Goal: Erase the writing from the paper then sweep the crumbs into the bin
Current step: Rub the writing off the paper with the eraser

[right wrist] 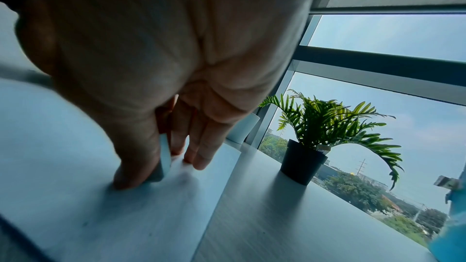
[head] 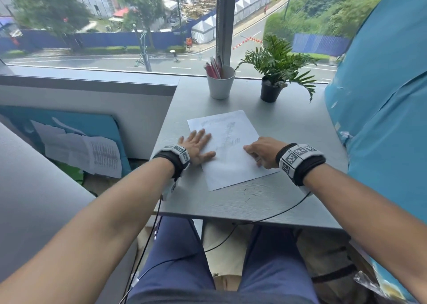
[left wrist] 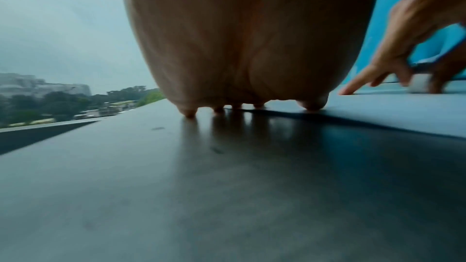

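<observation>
Paper (head: 231, 146): a thin white rectangular sheet, lying flat and slightly askew on the desk (head: 288, 128); faint grey pencil marks in short rows run down its middle, the near half blank.
Left hand (head: 198, 147): palm down, fingers (head: 203, 135) straight and spread, pressing the sheet's left edge; in the left wrist view the fingertips touch down along the paper's edge, the little finger on bare desk.
Right hand (head: 262, 151): on the sheet's right edge, thumb and curled fingers (right wrist: 201, 146) pinching the eraser, index finger stretched out to touch the paper.
Eraser (right wrist: 165, 156): a small pale block with squared edges, held upright against the paper; in the left wrist view (left wrist: 418, 83) it shows white and blurred.
Desk: matte grey laminate with a fine linear grain; a few dark thin crumbs (head: 248, 195) lie on it just beside the paper's near corner.
Cup (head: 220, 84): smooth white, tapered, holding red and pink pens, at the far edge.
Plant (head: 277, 65): feathery green fronds in a round black pot, beside the cup.
Bin: cannot tell where.
</observation>
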